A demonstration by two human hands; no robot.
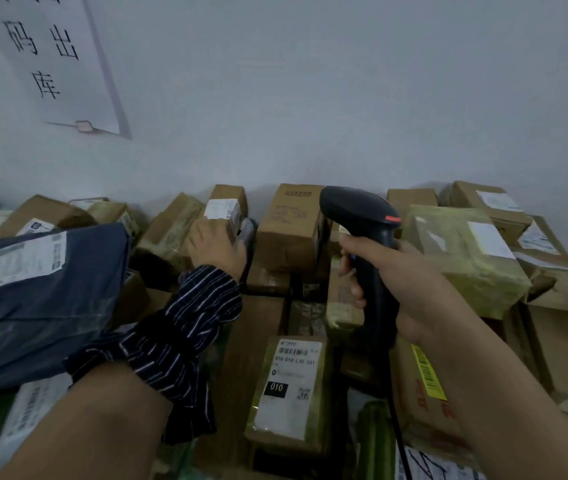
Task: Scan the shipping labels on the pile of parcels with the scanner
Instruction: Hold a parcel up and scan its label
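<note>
A pile of cardboard parcels (pixel 289 226) with white shipping labels fills the lower half of the view, up against a white wall. My right hand (pixel 400 282) grips the handle of a black handheld scanner (pixel 362 216), whose head points left toward the far boxes. My left hand (pixel 216 247) reaches forward and holds a small brown box (pixel 223 209) with a white label (pixel 223 209) on its near face. A striped sleeve is bunched at that wrist. Close in front lies a labelled box (pixel 289 386) reading 010.
A dark blue poly mailer (pixel 43 289) with a white label lies at the left. A tape-wrapped box (pixel 466 254) sits at the right. A paper sign (pixel 50 57) with printed characters hangs on the wall. The scanner's black cable (pixel 398 438) runs down across the near parcels.
</note>
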